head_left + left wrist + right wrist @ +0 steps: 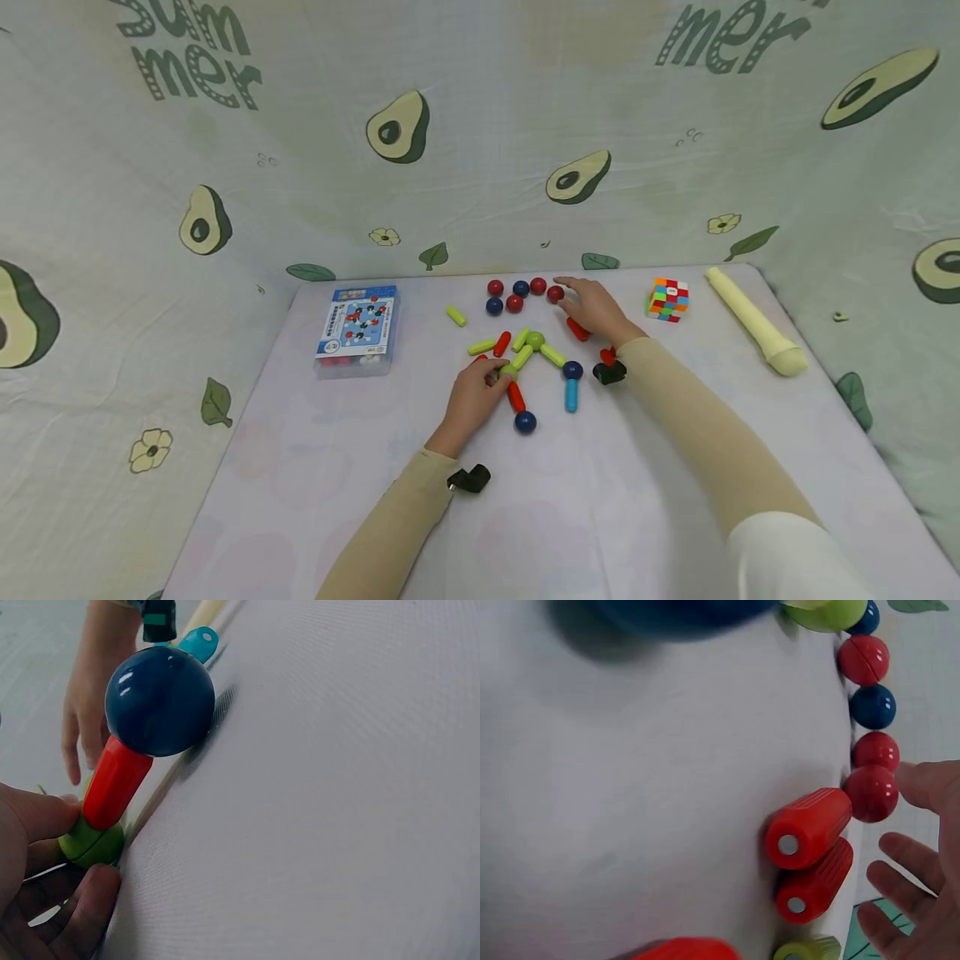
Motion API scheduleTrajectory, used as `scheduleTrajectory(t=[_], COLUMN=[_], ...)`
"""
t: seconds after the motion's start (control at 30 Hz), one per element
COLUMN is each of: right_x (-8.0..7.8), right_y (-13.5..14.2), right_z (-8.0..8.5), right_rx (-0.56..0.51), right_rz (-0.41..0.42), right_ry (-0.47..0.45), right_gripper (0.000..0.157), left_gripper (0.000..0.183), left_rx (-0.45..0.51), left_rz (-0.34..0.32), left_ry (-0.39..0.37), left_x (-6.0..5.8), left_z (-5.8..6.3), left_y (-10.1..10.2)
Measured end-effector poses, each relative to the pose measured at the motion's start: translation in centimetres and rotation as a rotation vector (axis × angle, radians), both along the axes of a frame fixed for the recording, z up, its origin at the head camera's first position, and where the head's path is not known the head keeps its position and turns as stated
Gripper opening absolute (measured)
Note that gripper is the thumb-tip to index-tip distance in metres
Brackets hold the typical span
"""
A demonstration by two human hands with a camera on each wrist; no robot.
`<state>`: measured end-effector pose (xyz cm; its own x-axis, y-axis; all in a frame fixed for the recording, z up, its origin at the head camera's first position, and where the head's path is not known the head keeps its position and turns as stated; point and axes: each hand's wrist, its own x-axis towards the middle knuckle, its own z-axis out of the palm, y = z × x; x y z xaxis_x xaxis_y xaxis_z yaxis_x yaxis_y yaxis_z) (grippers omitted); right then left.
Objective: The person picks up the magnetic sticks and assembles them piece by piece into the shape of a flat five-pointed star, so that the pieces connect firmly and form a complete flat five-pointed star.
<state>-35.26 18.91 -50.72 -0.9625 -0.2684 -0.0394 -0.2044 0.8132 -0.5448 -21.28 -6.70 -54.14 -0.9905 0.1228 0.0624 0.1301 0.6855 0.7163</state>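
My left hand (474, 398) pinches a green ball (96, 844) between thumb and fingers. That ball belongs to a joined model: a red rod (118, 784) runs from it to a dark blue ball (160, 701). Another green ball (535, 340) sits farther back, linked by light green rods, one leading to a second blue ball (572, 370) with a light blue rod (572, 396). My right hand (596, 310) reaches to the back, fingers spread beside a red ball (871, 793), with the nearest fingertip right at the ball's side. Two red rods (808, 829) lie close by.
Several red and blue balls (514, 303) are grouped at the back. Loose green rods (456, 316) lie left of them. A boxed set (356, 329) stands at left; a puzzle cube (667, 300) and a pale yellow stick (753, 321) lie at right.
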Motion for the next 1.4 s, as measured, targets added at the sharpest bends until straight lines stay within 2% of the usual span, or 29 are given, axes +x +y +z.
scheduleTrajectory(t=[0.1, 0.3, 0.5, 0.63, 0.9, 1.2, 1.4], right_x=[-0.7, -1.1, -0.6, 0.2, 3.2, 8.4, 11.5], right_y=[-0.4, -1.1, -1.3, -1.0, -0.6, -0.3, -0.2], right_z=[0.2, 0.3, -0.1, 0.0, 0.8, 2.0, 1.6], right_rx=[0.040, 0.095, 0.116, 0.098, 0.064, 0.037, 0.000], right_rz=[0.014, 0.008, 0.011, 0.008, 0.047, 0.131, 0.194], right_ry=[-0.024, -0.044, 0.004, 0.019, 0.080, 0.123, 0.170], right_gripper=[0.055, 0.047, 0.041, 0.041, 0.041, 0.041, 0.041], left_gripper=[0.031, 0.029, 0.027, 0.027, 0.027, 0.026, 0.027], left_rx=[-0.003, 0.012, 0.027, 0.029, 0.028, 0.041, 0.013], left_rz=[0.002, -0.008, -0.011, -0.010, -0.011, -0.013, 0.005], left_ry=[0.003, 0.013, -0.001, -0.010, -0.016, -0.027, -0.033], left_x=[0.0, 0.0, -0.1, -0.1, -0.1, 0.0, -0.1], left_z=[0.0, -0.1, -0.1, -0.1, 0.0, 0.2, 0.2], left_y=[0.0, -0.2, -0.2, -0.2, -0.2, 0.0, 0.0])
